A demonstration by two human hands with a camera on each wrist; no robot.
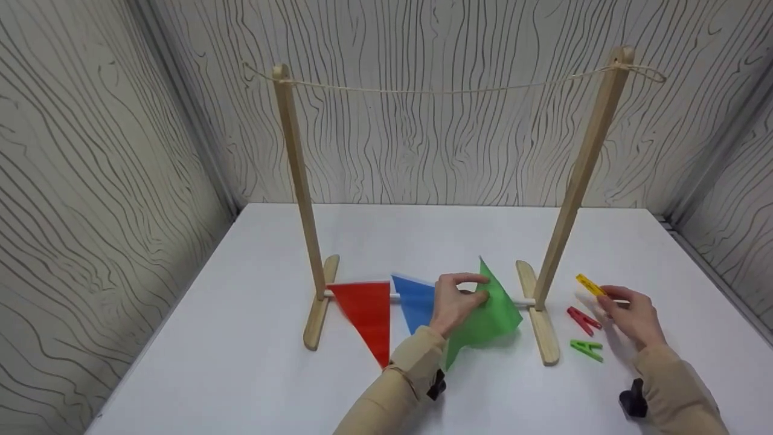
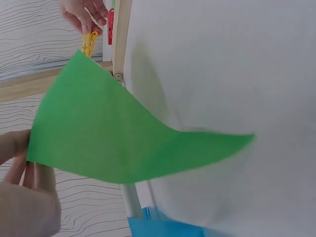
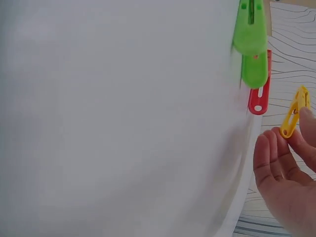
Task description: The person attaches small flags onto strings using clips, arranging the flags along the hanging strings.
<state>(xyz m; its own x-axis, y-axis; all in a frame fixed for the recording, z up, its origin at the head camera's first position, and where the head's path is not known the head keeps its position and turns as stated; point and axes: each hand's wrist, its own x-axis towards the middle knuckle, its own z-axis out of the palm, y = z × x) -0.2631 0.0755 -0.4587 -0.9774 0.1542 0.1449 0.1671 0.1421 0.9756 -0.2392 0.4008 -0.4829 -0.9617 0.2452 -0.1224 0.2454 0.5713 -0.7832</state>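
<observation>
My left hand (image 1: pixel 454 301) pinches the edge of a green triangular flag (image 1: pixel 496 314), which hangs bent just above the table. In the left wrist view the green flag (image 2: pixel 108 123) spreads out from the fingertips. My right hand (image 1: pixel 633 314) holds a yellow clothespin (image 1: pixel 590 284) between thumb and fingers, raised off the table at the right. Near that hand lie a red clothespin (image 1: pixel 583 319) and a green clothespin (image 1: pixel 587 348). A blue flag (image 1: pixel 413 300), partly hidden by my left hand, and a red flag (image 1: pixel 368 314) lie over the white rod (image 1: pixel 395 298).
A wooden stand has a left post (image 1: pixel 300 187) and a right post (image 1: pixel 581 181) on flat feet. A thin string (image 1: pixel 423 92) runs between their tops, sagging slightly. Everything stands on a white table (image 1: pixel 241 338), with patterned panels (image 1: pixel 423 151) behind and at the sides.
</observation>
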